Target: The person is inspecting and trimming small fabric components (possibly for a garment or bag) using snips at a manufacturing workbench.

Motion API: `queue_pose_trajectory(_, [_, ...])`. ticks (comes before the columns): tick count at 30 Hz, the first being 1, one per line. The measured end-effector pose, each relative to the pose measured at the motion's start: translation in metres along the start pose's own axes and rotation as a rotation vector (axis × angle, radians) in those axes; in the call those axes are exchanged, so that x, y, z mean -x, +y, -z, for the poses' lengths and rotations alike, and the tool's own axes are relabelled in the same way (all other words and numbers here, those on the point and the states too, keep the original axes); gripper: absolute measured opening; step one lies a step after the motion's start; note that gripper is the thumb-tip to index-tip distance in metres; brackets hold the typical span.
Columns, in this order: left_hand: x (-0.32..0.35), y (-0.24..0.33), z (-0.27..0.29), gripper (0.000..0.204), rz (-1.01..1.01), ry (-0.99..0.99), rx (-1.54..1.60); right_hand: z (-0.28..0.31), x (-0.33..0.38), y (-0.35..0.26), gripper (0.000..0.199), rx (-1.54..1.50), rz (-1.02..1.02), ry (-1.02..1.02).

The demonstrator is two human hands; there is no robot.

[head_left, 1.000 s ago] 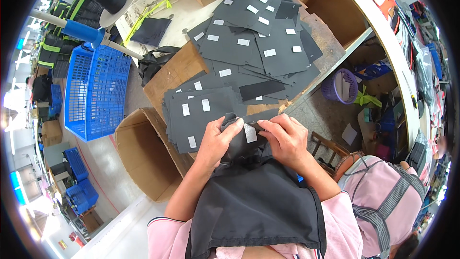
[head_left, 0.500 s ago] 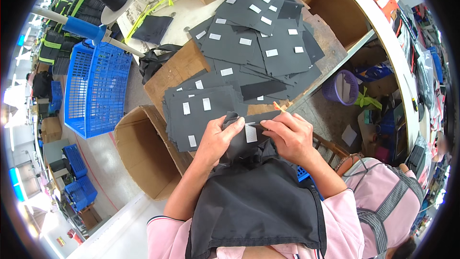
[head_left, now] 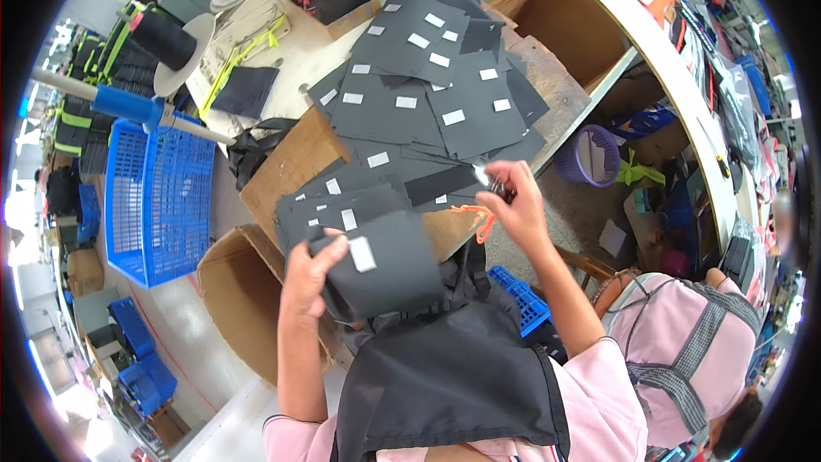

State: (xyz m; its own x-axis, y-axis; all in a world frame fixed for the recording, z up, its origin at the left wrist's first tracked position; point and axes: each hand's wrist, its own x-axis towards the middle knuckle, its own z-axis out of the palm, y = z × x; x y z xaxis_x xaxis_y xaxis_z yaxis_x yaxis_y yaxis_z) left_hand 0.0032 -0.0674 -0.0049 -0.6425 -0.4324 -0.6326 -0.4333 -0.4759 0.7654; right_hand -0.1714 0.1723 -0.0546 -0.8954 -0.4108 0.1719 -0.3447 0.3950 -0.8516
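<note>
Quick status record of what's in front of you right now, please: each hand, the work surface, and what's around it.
left hand: grips a dark fabric piece bearing a white label, lifted above the lap
right hand: raised apart from the left, pinching a small tool; an orange cord hangs below it
table: spread with dark labelled pieces
left side: blue basket, open cardboard box
far edge: black thread cones
lap: black cloth

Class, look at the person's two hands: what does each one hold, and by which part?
The left hand grips a black fabric piece by its left edge. The right hand pinches a small metal tool at its near end; its kind is unclear.
</note>
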Motion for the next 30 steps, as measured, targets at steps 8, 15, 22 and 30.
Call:
queue_pose_trajectory(8, [-0.076, -0.051, 0.042, 0.077, -0.302, 0.659, -0.944, -0.026, -0.047, 0.091, 0.047, 0.214, -0.417, 0.046])
queue_pose_trajectory(15, [-0.074, -0.038, -0.009, 0.075, -0.862, 0.467, -0.911, -0.075, -0.053, 0.094, 0.048, 0.625, 0.061, -0.211])
queue_pose_trajectory(22, [-0.081, -0.042, -0.053, 0.036, -0.249, -0.223, -0.081, -0.068, -0.064, 0.109, 0.022, 0.347, 0.126, -0.13])
queue_pose_trajectory(30, [-0.081, -0.048, -0.103, 0.074, -0.071, -0.309, 0.079, -0.053, -0.011, 0.037, 0.018, -0.103, -0.171, -0.059])
